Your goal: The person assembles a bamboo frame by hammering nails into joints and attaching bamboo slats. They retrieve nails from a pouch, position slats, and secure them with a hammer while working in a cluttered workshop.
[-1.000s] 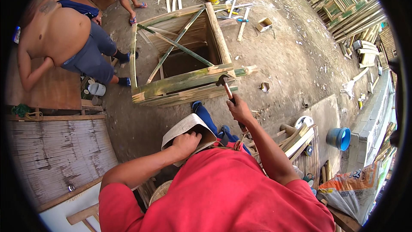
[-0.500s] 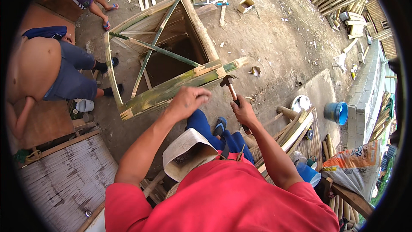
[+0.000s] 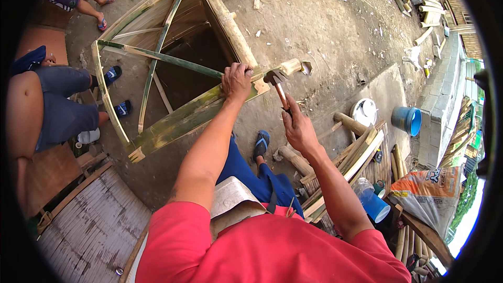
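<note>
A bamboo frame [image 3: 175, 128] with crossed green slats stands before me, its near rail made of split green bamboo. My left hand [image 3: 238, 80] is closed at the near right corner of this frame, fingers curled against the joint; whatever they hold is hidden. In my right hand [image 3: 299, 128] is a claw hammer [image 3: 276, 77], gripped by its handle. Its head is raised just right of the corner, close to the bamboo end. A whitish cut-open plastic container [image 3: 233, 196] sits at my waist, partly covered by my left arm.
Another person's legs in dark shorts [image 3: 65, 107] are at the left, beside the frame. Split bamboo strips [image 3: 356, 162] lie to my right. Beyond them stand a blue bucket [image 3: 407, 120] and an orange-white sack [image 3: 427, 191]. A woven panel [image 3: 97, 220] is at lower left.
My left hand has moved forward and right onto the frame's corner, its fingers now curled. The hammer stays in my right hand, its head lower in view. The view has shifted to the right.
</note>
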{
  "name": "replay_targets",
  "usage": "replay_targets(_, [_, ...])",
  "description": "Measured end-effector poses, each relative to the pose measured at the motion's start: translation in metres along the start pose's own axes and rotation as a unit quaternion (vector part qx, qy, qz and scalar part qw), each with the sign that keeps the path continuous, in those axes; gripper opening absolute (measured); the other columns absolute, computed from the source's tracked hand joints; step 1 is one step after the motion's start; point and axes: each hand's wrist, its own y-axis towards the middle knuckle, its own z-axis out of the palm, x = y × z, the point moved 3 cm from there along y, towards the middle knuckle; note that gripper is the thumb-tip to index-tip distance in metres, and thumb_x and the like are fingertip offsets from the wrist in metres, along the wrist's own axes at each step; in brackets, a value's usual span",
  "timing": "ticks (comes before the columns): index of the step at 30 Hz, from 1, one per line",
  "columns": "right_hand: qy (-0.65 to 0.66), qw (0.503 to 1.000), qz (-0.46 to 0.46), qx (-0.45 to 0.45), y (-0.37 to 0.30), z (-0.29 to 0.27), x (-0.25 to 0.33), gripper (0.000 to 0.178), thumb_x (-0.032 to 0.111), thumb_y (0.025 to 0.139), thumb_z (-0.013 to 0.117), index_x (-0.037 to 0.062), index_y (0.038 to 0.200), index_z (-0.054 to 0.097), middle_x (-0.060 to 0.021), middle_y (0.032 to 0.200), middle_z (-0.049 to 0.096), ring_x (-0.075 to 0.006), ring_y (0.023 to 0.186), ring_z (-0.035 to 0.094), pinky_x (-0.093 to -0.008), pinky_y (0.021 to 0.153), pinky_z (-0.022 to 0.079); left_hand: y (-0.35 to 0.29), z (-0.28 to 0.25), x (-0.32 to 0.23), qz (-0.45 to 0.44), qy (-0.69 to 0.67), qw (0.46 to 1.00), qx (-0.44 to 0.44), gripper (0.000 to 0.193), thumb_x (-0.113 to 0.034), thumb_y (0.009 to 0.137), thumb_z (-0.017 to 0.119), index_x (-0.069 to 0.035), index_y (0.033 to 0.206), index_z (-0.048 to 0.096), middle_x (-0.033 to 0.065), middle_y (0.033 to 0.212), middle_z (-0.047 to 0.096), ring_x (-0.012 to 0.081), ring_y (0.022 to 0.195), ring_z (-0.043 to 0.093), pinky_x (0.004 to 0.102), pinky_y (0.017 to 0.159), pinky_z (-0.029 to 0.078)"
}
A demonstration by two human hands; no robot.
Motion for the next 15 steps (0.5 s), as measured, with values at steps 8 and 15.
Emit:
replay_targets(8, [-0.043,0.996,-0.078,-0.029,0.039,0.006,0.029,0.042,0.013,0.098,0.051,0.0124,0.139,0.043,-0.0266,0.101,0.068,-0.0499,0.084,0.065,-0.0589,0.071,0.051,-0.001,-0.008,-0.006,0.024,0.002,1.000,-0.018,0.014,-0.029,0.091,0.070,-0.017,0.098,0.069,0.0025,0.107,0.061,0.0291,0.103,0.058,0.0451,0.089,0.046])
replay_targets(15, [0.006,0.989,-0.120,-0.091,0.046,0.012,0.021,0.030,0.012,0.098,0.053,0.0102,0.126,0.046,-0.0287,0.090,0.065,-0.0516,0.077,0.062,-0.0601,0.065,0.048,0.001,-0.006,0.007,0.034,-0.036,0.999,0.001,0.013,-0.020,0.093,0.065,-0.017,0.106,0.064,0.0053,0.106,0.063,0.0310,0.100,0.059,0.0450,0.090,0.046])
